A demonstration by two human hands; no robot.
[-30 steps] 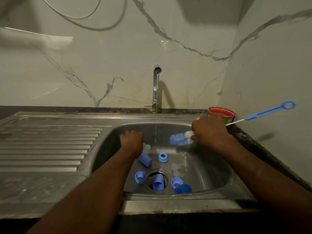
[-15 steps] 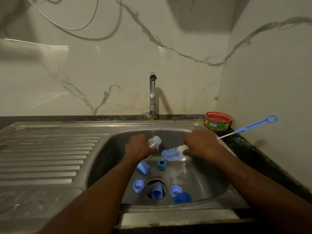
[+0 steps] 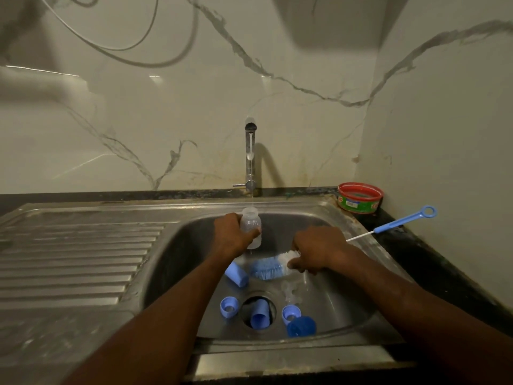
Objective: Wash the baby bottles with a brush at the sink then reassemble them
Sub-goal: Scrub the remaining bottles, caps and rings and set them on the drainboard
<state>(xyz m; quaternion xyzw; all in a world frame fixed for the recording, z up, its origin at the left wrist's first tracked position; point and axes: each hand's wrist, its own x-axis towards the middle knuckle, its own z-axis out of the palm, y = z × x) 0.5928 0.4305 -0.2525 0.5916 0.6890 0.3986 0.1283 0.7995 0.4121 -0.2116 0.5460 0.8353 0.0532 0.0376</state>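
While a thin stream of water runs from the tap (image 3: pixel 250 157), the bottle (image 3: pixel 250 227) stands upright under it over the basin: small, clear plastic, cylindrical with a narrower threaded neck, open at the top, faintly cloudy. The left hand (image 3: pixel 231 236) grips it from the left side, fingers curled round the lower body. The right hand (image 3: pixel 319 250) is closed round the brush (image 3: pixel 273 266) near its head, held low over the right half of the basin; the head is a soft bristled tuft, blue toward the tip and white near the hand, lying roughly level and pointing left. Behind the hand a thin white wire stem leads to a blue plastic handle (image 3: pixel 404 221) ending in a ring, angled up to the right over the counter. Sink (image 3: pixel 172 262): stainless steel, dull and water-marked, rounded basin, ribbed draining board on the left. On the basin floor: a light blue cylindrical cap (image 3: pixel 236 275) lying on its side just below the bottle; a second light blue cap (image 3: pixel 259 317) resting in the drain opening; two light blue screw rings (image 3: pixel 229 307) (image 3: pixel 290 314), one either side of the drain; a darker blue cap (image 3: pixel 301 326) touching the right ring; clear soft teats (image 3: pixel 291 291), hard to make out. Rear right corner: round red-rimmed tub (image 3: pixel 360 198) on dark counter. Wall: glossy pale marble-look panels with grey veins.
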